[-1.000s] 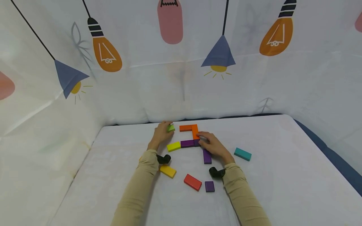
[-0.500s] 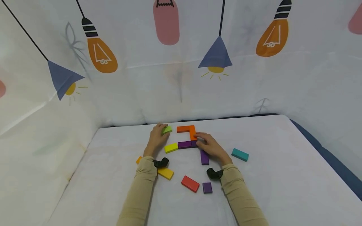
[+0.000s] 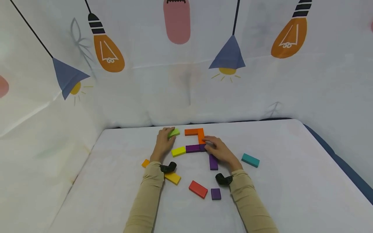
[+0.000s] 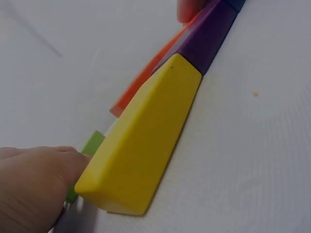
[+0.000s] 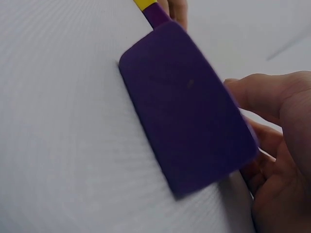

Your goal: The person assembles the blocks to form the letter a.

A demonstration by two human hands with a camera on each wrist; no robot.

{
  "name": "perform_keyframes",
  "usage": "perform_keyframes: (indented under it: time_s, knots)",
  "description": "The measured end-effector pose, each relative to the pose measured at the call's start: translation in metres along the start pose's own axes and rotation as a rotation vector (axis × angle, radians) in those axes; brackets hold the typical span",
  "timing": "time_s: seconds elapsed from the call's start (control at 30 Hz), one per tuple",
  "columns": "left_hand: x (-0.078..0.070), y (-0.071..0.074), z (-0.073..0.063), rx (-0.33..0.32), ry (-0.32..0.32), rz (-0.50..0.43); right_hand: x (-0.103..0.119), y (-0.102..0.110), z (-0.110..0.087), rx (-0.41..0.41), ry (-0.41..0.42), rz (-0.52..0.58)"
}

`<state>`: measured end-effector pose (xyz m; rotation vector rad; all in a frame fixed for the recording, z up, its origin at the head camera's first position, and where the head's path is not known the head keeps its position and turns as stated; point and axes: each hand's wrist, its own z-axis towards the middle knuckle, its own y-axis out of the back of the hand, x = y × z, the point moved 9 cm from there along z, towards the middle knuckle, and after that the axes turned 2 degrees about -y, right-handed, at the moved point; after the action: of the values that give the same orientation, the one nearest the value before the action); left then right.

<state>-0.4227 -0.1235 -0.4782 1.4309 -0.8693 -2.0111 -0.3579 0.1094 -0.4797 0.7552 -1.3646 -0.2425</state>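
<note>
My left hand (image 3: 163,142) pinches a light green block (image 3: 174,132) near the table's back edge, between thumb and fingers. In the left wrist view, much of that block is hidden behind a yellow block (image 4: 146,141). My right hand (image 3: 221,150) rests with loosely bent fingers against an orange block (image 3: 201,136), its thumb by a small dark purple block (image 3: 202,148). Another orange block (image 3: 190,132) meets the first at a corner. A purple block (image 3: 192,149) lies between the small purple one and the yellow block. Below the right hand lies another purple block (image 3: 213,162).
A teal block (image 3: 250,160) lies to the right. Nearer me are a red block (image 3: 198,189), a purple square block (image 3: 216,194) and a deep yellow block (image 3: 173,178). An orange-yellow block (image 3: 145,163) is partly behind the left sleeve. The white table (image 3: 291,181) meets a printed curtain behind.
My left hand has shifted slightly left and toward me with the light green block, which shows more now. The orange-yellow block has come into sight beside the left sleeve. My right hand stays put.
</note>
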Motion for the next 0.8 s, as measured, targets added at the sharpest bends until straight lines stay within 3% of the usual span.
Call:
perform_keyframes:
  time_s: [0.37,0.8]
  knots:
    - [-0.0029,0.0037,0.0018,-0.014,-0.005,0.0,0.0045,0.0028,-0.0002,-0.016,0.07,0.003]
    - [0.0005,0.0039,0.0022,-0.048,-0.005,-0.028,0.0009,0.0006,0.0021,0.0,0.05,-0.01]
